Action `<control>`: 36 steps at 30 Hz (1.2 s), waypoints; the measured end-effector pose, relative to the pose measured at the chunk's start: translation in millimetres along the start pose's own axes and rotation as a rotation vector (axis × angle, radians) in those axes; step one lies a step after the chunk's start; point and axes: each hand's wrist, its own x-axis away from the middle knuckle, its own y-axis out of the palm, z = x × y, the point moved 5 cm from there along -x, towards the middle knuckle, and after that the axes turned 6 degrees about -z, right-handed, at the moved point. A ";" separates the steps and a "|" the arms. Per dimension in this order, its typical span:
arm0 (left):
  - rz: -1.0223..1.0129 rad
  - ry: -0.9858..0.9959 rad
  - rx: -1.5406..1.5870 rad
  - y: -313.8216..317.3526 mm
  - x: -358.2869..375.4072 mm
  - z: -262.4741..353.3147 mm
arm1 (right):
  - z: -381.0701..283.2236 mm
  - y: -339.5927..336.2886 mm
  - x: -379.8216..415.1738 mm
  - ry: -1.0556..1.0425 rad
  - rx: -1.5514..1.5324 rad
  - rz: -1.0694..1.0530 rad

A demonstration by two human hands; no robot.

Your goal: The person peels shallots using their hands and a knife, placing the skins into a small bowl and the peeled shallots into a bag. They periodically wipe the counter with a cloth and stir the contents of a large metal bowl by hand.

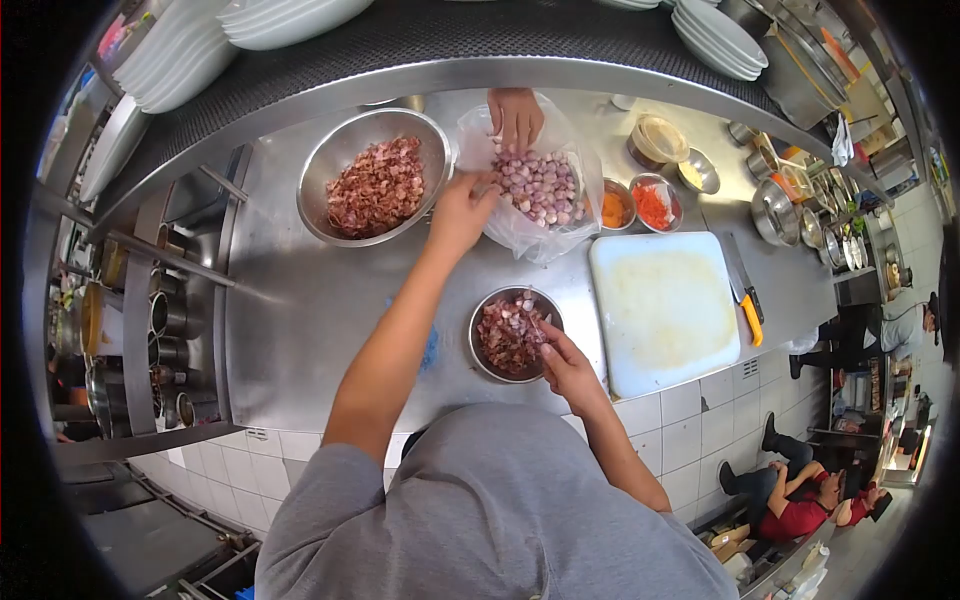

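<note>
My left hand (462, 215) reaches to the near left side of a clear plastic bag (540, 240) full of small purple shallots (540, 188). Its fingers are pinched together at the shallots, and what they hold is hidden. My right hand (572, 372) is at the right rim of a small steel bowl (474, 345) with reddish-brown shallot skins and some paler pieces (508, 332). Thumb and fingers are closed over the contents; the thing between them is too small to name. Another person's hand (516, 118) reaches into the bag from the far side.
A large steel bowl (312, 190) of reddish-brown skins stands at left. To the right are a white cutting board (665, 310), a yellow-handled knife (750, 318), and bowls of orange (614, 208) and red food (654, 206). A shelf (470, 72) with plates overhangs the far side.
</note>
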 end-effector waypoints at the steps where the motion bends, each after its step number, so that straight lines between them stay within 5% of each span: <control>1: -0.010 -0.084 0.101 1.8 18.1 -11.4 | 2.4 -0.7 1.6 0.004 -0.008 -0.006; 9: 0.175 -0.117 0.076 -83.6 71.2 -65.4 | 14.9 16.0 -6.9 0.070 -0.007 -0.058; 12: 0.187 -0.130 -0.226 -137.2 38.1 -79.8 | 14.0 18.9 -14.1 0.017 0.054 -0.084; 14: 0.033 -0.350 -0.484 -150.3 20.0 -100.9 | 10.9 19.7 -17.8 -0.008 0.123 -0.070; 18: -0.251 -0.261 -0.503 -129.9 -10.6 -162.2 | 2.4 22.3 -16.9 0.039 0.104 -0.106; 25: -0.319 -0.381 -0.751 -81.5 -34.7 -246.1 | 4.1 16.2 -17.8 0.037 0.144 -0.083; 30: -0.366 -0.273 -0.800 -81.3 -36.7 -213.4 | 3.2 13.7 -19.4 -0.022 0.118 -0.014; 33: -0.339 -0.377 -0.602 -99.0 -33.2 -182.8 | 1.6 11.7 -17.9 -0.036 0.117 -0.005; 36: -0.095 -0.319 -0.289 -126.1 -20.3 -174.8 | 0.2 8.0 -14.4 -0.026 0.071 -0.026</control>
